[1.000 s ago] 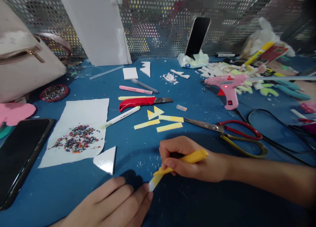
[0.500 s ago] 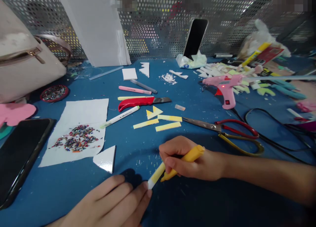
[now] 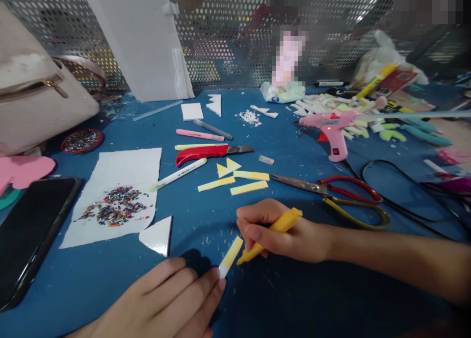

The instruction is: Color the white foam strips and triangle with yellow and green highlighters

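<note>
My right hand point(image 3: 281, 232) grips a yellow marker point(image 3: 285, 221), its tip low beside a small strip point(image 3: 231, 253). That strip is yellow over most of its length and white at its lower end. My left hand point(image 3: 165, 296) pinches the white end between fingertips and thumb. Farther up lie several yellow strips point(image 3: 249, 187) and a yellow zigzag piece point(image 3: 228, 167). Scissors point(image 3: 324, 188) with one red and one yellow handle rest right of them. A red-handled knife point(image 3: 202, 154) and a green-tipped white marker point(image 3: 180, 173) lie to the left.
A pink glue gun point(image 3: 333, 129) with a lit red light stands at right, its black cord point(image 3: 368, 181) trailing. White paper point(image 3: 110, 166) bears loose glittery bits. A black phone point(image 3: 35, 230) lies at far left near a bag point(image 3: 44, 92). A perforated metal panel point(image 3: 228, 43) rises behind.
The marker and my right hand have shifted slightly up and left; the strip's upper end now shows clear of my fingers. My left hand keeps its hold. The upright phone's screen turned from black to pinkish.
</note>
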### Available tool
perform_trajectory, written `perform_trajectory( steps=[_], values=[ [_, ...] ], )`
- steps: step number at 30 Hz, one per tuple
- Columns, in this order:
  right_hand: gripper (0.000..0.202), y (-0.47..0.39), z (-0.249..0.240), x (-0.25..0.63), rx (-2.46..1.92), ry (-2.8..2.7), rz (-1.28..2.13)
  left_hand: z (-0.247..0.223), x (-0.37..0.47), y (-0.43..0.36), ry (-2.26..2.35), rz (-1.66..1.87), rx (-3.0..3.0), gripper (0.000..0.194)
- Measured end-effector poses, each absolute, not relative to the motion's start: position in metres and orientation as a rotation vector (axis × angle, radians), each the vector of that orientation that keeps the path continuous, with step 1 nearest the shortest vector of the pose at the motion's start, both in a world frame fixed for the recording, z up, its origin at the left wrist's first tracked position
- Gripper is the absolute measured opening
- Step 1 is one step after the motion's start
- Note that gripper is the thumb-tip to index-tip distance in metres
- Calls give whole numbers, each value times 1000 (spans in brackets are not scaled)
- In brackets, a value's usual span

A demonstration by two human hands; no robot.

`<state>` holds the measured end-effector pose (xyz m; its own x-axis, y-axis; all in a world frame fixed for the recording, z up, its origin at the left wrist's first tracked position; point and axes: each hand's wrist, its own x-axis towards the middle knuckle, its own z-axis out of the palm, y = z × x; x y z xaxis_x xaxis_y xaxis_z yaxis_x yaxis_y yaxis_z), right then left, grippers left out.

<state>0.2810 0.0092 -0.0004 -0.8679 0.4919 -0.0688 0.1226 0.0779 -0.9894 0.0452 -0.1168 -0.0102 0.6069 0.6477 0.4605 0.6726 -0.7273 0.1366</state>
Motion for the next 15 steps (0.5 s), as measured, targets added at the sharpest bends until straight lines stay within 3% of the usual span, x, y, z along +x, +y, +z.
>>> perform_trajectory(
  steps=[15],
  values=[
    [34, 9, -1, 281, -623, -2067, 1823, -17, 42, -116, -1094, -740, -2776, 35]
  ],
)
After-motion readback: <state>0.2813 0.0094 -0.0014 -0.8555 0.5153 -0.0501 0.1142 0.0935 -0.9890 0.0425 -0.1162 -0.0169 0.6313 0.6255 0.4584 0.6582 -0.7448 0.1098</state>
